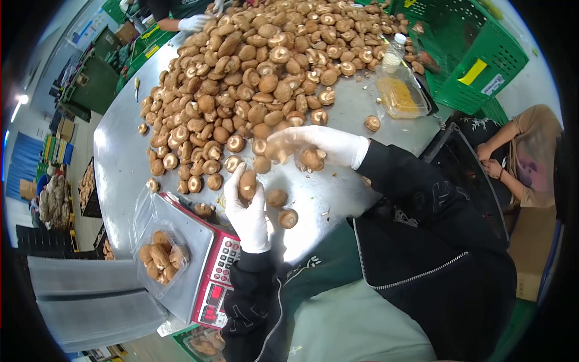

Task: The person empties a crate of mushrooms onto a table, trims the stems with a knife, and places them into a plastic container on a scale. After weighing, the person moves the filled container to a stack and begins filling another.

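Note:
My left hand, in a white glove, grips a brown shiitake mushroom between thumb and fingers, beside the scale. My right hand, also gloved, is over the near edge of a large mushroom pile. A blurred mushroom is at its fingertips, and another mushroom sits under its palm. Two loose mushrooms, one of them capped dark brown, lie on the metal table near my left hand. A clear plastic tray of mushrooms rests on the red-and-grey scale, whose red display is lit.
At the upper right are a green crate, a bottle and a clear box with yellow contents. Another person's gloved hand is at the far side. A seated person's hands show at right. Stacked plastic trays stand left.

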Tool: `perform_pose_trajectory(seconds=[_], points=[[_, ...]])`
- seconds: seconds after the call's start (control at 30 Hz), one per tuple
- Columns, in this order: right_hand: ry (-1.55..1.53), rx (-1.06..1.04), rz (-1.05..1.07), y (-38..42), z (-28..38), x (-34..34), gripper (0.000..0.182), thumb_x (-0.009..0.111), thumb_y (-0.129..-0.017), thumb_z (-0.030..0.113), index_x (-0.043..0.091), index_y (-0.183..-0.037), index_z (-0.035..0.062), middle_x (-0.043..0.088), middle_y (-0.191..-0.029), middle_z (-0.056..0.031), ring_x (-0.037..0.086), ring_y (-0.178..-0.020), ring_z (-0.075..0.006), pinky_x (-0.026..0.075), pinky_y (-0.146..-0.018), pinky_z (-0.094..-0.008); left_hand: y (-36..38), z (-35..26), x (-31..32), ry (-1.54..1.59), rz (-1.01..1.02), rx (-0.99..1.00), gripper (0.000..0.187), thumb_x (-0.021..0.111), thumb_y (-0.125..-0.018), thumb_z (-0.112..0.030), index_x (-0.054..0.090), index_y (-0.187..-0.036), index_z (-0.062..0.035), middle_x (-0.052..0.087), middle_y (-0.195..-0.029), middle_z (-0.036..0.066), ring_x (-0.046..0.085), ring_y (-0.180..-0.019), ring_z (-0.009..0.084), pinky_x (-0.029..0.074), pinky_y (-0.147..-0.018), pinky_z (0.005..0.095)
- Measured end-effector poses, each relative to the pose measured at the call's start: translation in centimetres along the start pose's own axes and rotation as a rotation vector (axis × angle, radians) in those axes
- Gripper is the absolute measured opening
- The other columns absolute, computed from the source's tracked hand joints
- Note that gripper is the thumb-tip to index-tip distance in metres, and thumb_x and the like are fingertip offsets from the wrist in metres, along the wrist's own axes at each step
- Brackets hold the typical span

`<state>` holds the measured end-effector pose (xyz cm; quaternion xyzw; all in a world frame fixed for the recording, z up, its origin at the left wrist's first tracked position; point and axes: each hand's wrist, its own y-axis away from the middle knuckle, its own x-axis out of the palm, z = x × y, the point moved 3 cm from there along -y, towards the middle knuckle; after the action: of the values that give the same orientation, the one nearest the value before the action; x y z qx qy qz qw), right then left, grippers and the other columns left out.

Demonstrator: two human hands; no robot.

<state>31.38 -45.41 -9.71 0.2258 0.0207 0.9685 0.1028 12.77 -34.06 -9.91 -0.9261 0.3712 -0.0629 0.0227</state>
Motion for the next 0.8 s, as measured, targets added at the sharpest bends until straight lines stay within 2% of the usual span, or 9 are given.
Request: perform_pose_trajectory(seconds=[0.03, 0.13, 0.23, 0.3, 0.4, 0.47, 0.6, 0.67, 0.8], points=[[0.245, -0.052, -0.019, 1.0, 2.0, 1.1, 0.044, 0.047, -0.101, 0.024, 0.048, -0.139, 0.002, 0.06, -0.128, -0.0091, 0.052, -0.124, -0.0171, 0.039, -0.106, -0.0313, -0.1, 0.2, 0.1, -0.032, 0.011, -0.001, 0.045, 0.06, -0.088, 0.004, 0.053, -0.132, 0.0001, 0.054, -0.129, 0.011, 0.052, -0.121, 0.0197, 0.039, -0.106, 0.033], [0.498, -0.236, -0.147, 2.1, 2.0, 0.1, 0.044, 0.061, -0.096, 0.024, 0.054, -0.134, 0.0043, 0.06, -0.127, -0.01, 0.054, -0.117, -0.0174, 0.048, -0.093, -0.0323, -0.3, 2.1, 0.8, -0.027, 0.031, -0.055, 0.045, 0.057, -0.092, -0.001, 0.051, -0.136, -0.0041, 0.06, -0.116, 0.008, 0.058, -0.087, 0.0089, 0.045, -0.067, 0.0187], [0.662, -0.129, -0.241, 5.8, 7.6, 0.0, 0.05, 0.068, -0.089, 0.023, 0.055, -0.134, 0.0076, 0.063, -0.122, -0.0105, 0.057, -0.111, -0.0168, 0.047, -0.093, -0.0325, 2.1, -1.8, 7.2, 0.095, 0.282, -0.343, 0.053, 0.054, -0.091, -0.006, 0.042, -0.143, -0.0055, 0.051, -0.133, 0.012, 0.057, -0.099, 0.0157, 0.049, -0.084, 0.0279], [0.773, -0.135, -0.295, 7.9, 10.5, -0.8, 0.049, 0.068, -0.087, 0.021, 0.056, -0.133, 0.0075, 0.063, -0.123, -0.0104, 0.057, -0.111, -0.0169, 0.046, -0.093, -0.0325, 3.7, -1.5, 10.5, 0.057, 0.725, -0.135, 0.063, 0.063, -0.092, -0.01, 0.035, -0.148, -0.0072, 0.053, -0.126, 0.012, 0.058, -0.097, 0.0168, 0.05, -0.084, 0.0284], [0.976, -0.238, -0.34, 10.3, 12.6, -1.9, 0.051, 0.069, -0.085, 0.019, 0.056, -0.132, 0.0082, 0.058, -0.133, -0.01, 0.054, -0.117, -0.0187, 0.044, -0.097, -0.0324, 6.2, -3.4, 13.9, 0.072, 1.12, -0.23, 0.068, 0.065, -0.091, -0.011, 0.033, -0.15, -0.008, 0.056, -0.131, 0.016, 0.06, -0.106, 0.0207, 0.049, -0.094, 0.0336], [1.112, -0.246, -0.358, 11.5, 13.3, -1.6, 0.051, 0.07, -0.084, 0.018, 0.056, -0.132, 0.0085, 0.056, -0.136, -0.0096, 0.052, -0.12, -0.0187, 0.043, -0.099, -0.0324, 4.5, -2.8, 13.5, -0.226, 1.018, 0.272, 0.055, 0.064, -0.09, -0.011, 0.046, -0.142, -0.0064, 0.059, -0.127, 0.014, 0.062, -0.106, 0.023, 0.049, -0.093, 0.0338], [0.735, -0.212, -0.359, 10.2, 10.2, -3.5, 0.047, 0.065, -0.09, 0.019, 0.055, -0.135, 0.0083, 0.059, -0.133, -0.0066, 0.054, -0.116, -0.0132, 0.044, -0.096, -0.0273, -5.0, 1.0, 8.5, -0.381, 0.539, -0.001, 0.03, 0.062, -0.086, -0.008, 0.064, -0.115, -0.0008, 0.061, -0.121, 0.017, 0.059, -0.113, 0.0255, 0.048, -0.094, 0.0339], [0.242, -0.304, -0.325, 7.4, 7.1, -4.1, 0.043, 0.056, -0.097, 0.025, 0.054, -0.136, 0.0058, 0.06, -0.132, -0.0051, 0.057, -0.112, -0.0119, 0.046, -0.094, -0.0261, -10.1, 2.5, 6.2, -0.71, 0.335, 0.475, 0.041, 0.06, -0.084, -0.005, 0.057, -0.125, -0.0049, 0.061, -0.117, 0.018, 0.055, -0.112, 0.0365, 0.045, -0.099, 0.0419], [-0.332, -0.132, -0.656, 0.7, -4.8, -7.7, 0.041, 0.042, -0.104, 0.037, 0.058, -0.13, 0.0084, 0.061, -0.125, -0.0042, 0.058, -0.097, -0.0085, 0.049, -0.082, -0.0259, -15.9, 5.8, 5.7, -1.236, 0.293, 0.642, 0.055, 0.056, -0.079, 0.001, 0.051, -0.133, -0.0054, 0.05, -0.133, 0.02, 0.05, -0.116, 0.0402, 0.042, -0.101, 0.0464]])
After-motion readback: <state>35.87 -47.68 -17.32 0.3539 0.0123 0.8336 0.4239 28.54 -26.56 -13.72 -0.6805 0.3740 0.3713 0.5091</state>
